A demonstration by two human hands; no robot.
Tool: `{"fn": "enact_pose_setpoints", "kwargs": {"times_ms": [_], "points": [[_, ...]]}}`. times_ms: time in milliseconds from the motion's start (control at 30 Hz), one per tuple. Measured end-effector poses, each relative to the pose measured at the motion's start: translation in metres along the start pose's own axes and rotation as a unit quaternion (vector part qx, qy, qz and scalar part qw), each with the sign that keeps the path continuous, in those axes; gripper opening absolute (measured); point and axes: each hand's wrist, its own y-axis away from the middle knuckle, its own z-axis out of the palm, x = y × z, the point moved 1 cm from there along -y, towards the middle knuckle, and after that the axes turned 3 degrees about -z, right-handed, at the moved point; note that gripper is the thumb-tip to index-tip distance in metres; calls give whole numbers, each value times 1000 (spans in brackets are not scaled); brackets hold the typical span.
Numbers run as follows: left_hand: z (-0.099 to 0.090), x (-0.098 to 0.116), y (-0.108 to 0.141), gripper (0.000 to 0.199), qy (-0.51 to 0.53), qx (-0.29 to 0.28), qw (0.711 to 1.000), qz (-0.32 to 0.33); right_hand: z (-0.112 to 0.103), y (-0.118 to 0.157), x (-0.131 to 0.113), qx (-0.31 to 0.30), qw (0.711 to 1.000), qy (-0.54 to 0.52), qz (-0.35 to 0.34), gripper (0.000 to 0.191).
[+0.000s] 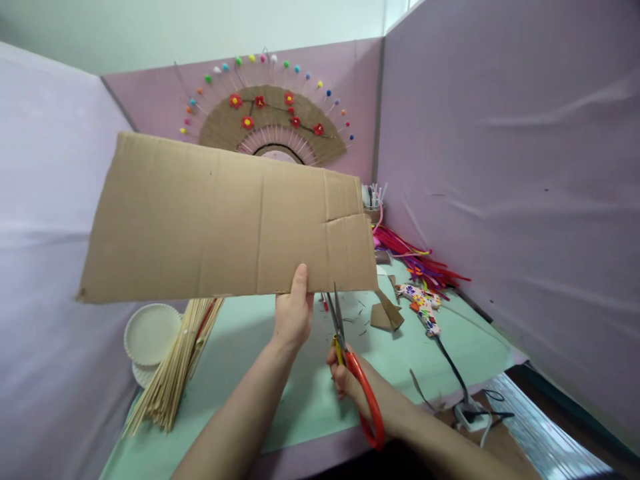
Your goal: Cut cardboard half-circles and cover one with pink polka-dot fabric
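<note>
My left hand (293, 317) grips a wide brown sheet of cardboard (225, 220) by its lower edge, thumb on the near face. The sheet is held up above the table; it has vertical creases and a slit near its right end. In my right hand (347, 380) are scissors (367, 400) with red handles, blades partly apart and pointing up. Their tips are at the cardboard's bottom edge, right of my left hand; whether they touch it I cannot tell. A small yellow piece (338, 350) shows by my right fingers, its kind unclear.
A cardboard fan (215, 123) with red flowers and pompom tips hangs on the back panel. Left lie a bundle of wooden sticks (173, 373) and white paper plates (150, 333). Right are a flower-patterned glue gun (423, 307), pipe cleaners (425, 263), cardboard scraps (386, 313) and a power strip (473, 415).
</note>
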Motion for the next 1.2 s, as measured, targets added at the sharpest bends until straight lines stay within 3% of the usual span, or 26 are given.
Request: {"fn": "enact_pose_setpoints", "kwargs": {"times_ms": [100, 167, 400, 600, 900, 1200], "points": [[2, -7, 5, 35, 7, 51, 995, 88, -2, -4, 5, 15, 1000, -5, -10, 59], [3, -13, 8, 37, -2, 56, 994, 97, -3, -7, 10, 18, 1000, -3, -16, 60], [3, -31, 15, 38, 38, 113, 991, 65, -6, -13, 10, 25, 999, 14, -29, 63], [1, -36, 19, 38, 0, 110, 990, 87, -11, -14, 4, 23, 998, 50, -23, 67], [1, -41, 21, 43, 88, 137, 984, 68, -11, -13, 2, 73, 992, 69, 81, 80], [4, -41, 24, 42, 115, 148, 979, 77, -6, -11, -3, 114, 987, 45, 101, 72]]}}
